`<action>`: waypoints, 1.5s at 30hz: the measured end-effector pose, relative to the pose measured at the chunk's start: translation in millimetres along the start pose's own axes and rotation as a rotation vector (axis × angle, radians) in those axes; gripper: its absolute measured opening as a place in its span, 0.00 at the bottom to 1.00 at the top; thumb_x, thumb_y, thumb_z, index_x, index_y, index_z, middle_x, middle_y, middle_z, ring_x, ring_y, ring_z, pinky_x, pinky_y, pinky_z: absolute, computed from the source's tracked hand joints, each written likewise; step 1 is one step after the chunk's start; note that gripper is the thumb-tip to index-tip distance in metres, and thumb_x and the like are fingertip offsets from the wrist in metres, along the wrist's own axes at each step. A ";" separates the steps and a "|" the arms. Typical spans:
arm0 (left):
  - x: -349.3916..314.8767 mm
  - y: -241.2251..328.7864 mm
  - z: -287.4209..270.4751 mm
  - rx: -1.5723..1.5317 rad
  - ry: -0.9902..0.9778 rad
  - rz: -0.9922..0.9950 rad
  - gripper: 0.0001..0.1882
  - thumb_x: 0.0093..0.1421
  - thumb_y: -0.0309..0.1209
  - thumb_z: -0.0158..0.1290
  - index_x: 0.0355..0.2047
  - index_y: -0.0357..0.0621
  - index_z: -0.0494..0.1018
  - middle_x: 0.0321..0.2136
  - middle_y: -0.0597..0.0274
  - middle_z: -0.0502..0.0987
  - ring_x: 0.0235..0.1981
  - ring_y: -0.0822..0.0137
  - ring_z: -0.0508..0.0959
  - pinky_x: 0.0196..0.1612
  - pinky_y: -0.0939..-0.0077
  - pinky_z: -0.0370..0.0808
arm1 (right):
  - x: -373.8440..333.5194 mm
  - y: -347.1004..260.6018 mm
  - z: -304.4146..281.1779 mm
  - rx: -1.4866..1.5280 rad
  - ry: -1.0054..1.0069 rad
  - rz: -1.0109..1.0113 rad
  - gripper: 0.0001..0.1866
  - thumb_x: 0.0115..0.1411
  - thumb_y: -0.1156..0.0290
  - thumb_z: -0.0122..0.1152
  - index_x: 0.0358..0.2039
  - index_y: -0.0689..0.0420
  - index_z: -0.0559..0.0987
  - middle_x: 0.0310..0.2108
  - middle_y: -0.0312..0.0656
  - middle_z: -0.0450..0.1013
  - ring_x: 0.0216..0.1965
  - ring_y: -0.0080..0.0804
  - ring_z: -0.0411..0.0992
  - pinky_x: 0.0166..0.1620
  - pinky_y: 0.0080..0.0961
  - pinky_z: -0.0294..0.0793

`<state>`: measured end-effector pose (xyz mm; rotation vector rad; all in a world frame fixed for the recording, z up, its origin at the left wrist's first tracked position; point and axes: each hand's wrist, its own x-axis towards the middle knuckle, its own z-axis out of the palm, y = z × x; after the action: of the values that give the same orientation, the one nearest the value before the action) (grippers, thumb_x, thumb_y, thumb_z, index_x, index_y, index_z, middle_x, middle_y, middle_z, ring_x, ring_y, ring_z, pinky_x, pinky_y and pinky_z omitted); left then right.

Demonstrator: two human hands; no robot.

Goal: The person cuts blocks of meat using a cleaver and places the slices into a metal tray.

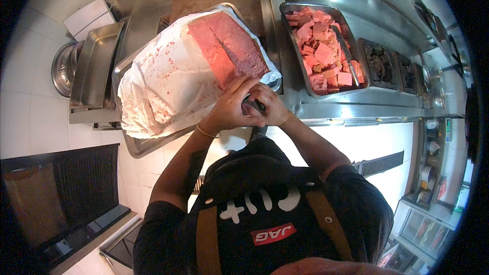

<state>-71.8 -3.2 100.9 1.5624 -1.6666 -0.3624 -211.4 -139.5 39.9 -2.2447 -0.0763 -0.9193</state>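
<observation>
A pink, cake-like slab lies on crumpled white paper, which is spread over a large metal tray. A long narrow cut runs through the slab from its far side toward me. My left hand and my right hand meet at the slab's near corner, fingers bent and closed. The left fingertips overlap the slab's near edge. Something dark shows between the two hands, but I cannot make out what it is. Pink crumbs and smears dot the bare paper on the left.
At the right, a deep metal tray holds several pink chunks, with a long dark-handled utensil lying across them. Beyond it are dark stove grates. Metal pans stand at the left. The steel counter has a front edge before me.
</observation>
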 end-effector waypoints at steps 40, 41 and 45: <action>273.5 -141.9 -225.4 -0.461 0.701 -0.183 0.15 0.63 0.23 0.56 0.50 0.32 0.75 0.43 0.53 0.81 0.42 0.61 0.80 0.43 0.66 0.79 | 503.9 60.6 -4.6 0.454 0.270 0.045 0.21 0.64 0.58 0.61 0.25 0.66 0.77 0.17 0.49 0.71 0.21 0.33 0.68 0.29 0.36 0.69; 275.2 -141.3 -226.0 -0.480 0.691 -0.213 0.15 0.63 0.23 0.56 0.50 0.32 0.75 0.42 0.53 0.81 0.41 0.61 0.80 0.42 0.66 0.79 | 504.1 60.7 -7.4 0.447 0.259 0.064 0.21 0.64 0.58 0.61 0.25 0.66 0.77 0.17 0.49 0.71 0.21 0.33 0.68 0.29 0.36 0.69; 270.1 -144.6 -226.5 -0.512 0.719 -0.259 0.14 0.63 0.23 0.55 0.49 0.32 0.75 0.41 0.53 0.81 0.38 0.62 0.81 0.37 0.67 0.79 | 503.6 59.7 1.0 0.468 0.199 0.121 0.21 0.64 0.58 0.60 0.26 0.67 0.77 0.18 0.51 0.72 0.22 0.35 0.69 0.31 0.37 0.69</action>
<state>213.9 -212.8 240.8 1.2951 -0.7476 -0.2806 182.9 -283.1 324.6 -1.7024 -0.0570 -0.9430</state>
